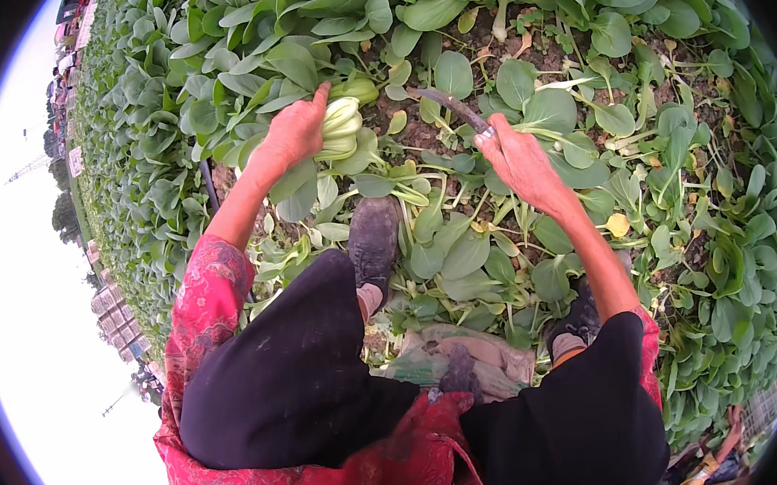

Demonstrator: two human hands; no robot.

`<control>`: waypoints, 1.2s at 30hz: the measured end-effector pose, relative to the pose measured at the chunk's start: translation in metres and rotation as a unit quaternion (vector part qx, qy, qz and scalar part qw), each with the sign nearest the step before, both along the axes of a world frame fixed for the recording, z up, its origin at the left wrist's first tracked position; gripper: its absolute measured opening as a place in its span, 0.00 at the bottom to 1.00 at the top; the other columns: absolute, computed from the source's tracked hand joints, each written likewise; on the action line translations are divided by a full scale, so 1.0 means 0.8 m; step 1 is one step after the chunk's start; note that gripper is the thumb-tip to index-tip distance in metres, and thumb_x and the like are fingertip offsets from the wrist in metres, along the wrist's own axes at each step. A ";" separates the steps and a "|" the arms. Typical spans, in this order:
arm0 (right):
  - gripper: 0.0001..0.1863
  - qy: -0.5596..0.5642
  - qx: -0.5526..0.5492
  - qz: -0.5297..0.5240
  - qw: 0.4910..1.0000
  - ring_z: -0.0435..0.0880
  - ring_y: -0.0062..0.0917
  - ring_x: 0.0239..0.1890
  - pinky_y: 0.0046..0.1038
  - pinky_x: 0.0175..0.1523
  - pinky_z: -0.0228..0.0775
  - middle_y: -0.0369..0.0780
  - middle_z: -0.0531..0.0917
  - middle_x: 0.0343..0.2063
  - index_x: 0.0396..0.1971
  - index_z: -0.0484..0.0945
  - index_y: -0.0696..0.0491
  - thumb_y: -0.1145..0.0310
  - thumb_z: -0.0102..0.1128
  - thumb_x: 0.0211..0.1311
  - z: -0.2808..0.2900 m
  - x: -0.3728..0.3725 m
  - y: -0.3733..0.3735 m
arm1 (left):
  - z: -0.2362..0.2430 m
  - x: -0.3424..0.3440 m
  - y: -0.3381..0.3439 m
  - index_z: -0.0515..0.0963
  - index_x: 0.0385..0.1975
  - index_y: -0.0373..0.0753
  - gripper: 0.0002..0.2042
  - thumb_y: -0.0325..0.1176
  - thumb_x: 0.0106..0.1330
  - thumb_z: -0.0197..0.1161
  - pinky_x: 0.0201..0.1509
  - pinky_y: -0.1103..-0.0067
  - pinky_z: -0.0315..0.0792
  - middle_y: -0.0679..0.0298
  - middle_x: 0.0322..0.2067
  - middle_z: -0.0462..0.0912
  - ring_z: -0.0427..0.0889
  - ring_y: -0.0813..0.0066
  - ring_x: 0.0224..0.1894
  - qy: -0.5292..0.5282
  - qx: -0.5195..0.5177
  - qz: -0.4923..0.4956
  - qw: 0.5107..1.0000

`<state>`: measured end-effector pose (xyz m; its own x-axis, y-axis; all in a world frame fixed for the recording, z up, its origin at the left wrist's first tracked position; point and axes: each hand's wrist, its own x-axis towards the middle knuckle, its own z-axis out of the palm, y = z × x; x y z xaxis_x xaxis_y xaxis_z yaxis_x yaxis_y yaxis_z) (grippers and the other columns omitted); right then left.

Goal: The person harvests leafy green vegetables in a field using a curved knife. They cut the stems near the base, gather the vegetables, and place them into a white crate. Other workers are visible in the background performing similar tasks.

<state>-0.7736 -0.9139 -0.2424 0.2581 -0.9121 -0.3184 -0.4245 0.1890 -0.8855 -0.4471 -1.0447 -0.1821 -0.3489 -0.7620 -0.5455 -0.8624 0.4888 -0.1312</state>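
My left hand (298, 128) is closed round a bunch of bok choy (339, 129), its pale green stem bases turned to the right. The leaves of that bunch are partly hidden behind my hand and among the plants. To the right, my right hand (520, 163) grips the handle of a sickle (451, 105). Its dark curved blade points up and left toward the bunch, with a gap between them. Loose bok choy leaves (466, 253) lie on the ground below both hands.
Dense rows of standing bok choy (144, 160) grow to the left, ahead and along the right. My dark shoes (375, 239) stand among trimmed leaves, with a crumpled sack (450, 355) between them. Brown soil (528, 48) shows in patches. Another person's arm (731, 435) appears at lower right.
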 end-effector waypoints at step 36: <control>0.15 0.143 -0.116 0.038 0.982 0.83 0.44 0.27 0.45 0.31 0.73 0.48 0.82 0.21 0.42 0.69 0.55 0.67 0.60 0.58 -0.031 0.101 -0.010 | 0.069 0.109 0.193 0.70 0.60 0.45 0.38 0.28 0.41 0.73 0.54 0.73 0.75 0.57 0.43 0.83 0.83 0.66 0.46 0.409 0.035 0.340 0.846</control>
